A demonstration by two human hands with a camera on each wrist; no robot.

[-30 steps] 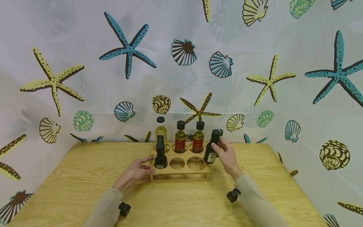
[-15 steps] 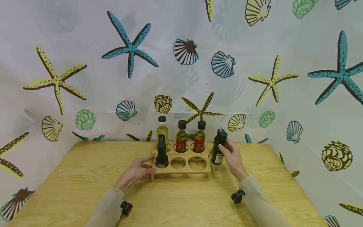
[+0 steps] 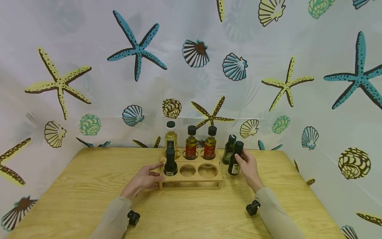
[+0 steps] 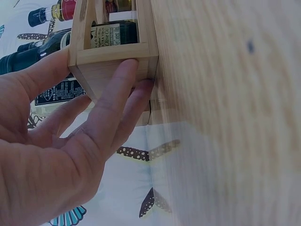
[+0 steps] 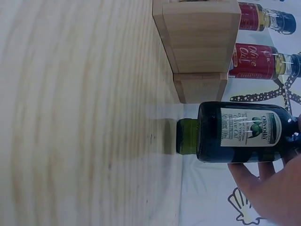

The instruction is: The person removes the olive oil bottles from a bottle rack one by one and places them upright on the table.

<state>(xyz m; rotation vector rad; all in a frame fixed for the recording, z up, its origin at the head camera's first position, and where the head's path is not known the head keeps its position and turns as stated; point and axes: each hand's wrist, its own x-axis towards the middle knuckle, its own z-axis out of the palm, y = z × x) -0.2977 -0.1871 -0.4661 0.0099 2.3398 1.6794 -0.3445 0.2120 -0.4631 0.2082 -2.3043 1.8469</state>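
Table (image 3: 191, 212): bears the wooden rack (image 3: 191, 179), which lies at nine o'clock from the right hand (image 3: 250, 168). Left hand (image 3: 144, 181): fingers extended, resting against the rack's nine-o'clock end. Right hand: grips the labelled dark bottle (image 5: 240, 134) high up, base raised, long axis leaning slightly toward one o'clock. Green bottle (image 3: 228, 154): upright, just beyond at eleven o'clock.

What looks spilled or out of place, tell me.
Nothing looks spilled. One dark green glass bottle stands on the light wooden table, right of the pale wooden two-tier rack, though two round front holes sit empty; the right hand holds another dark glass bottle.
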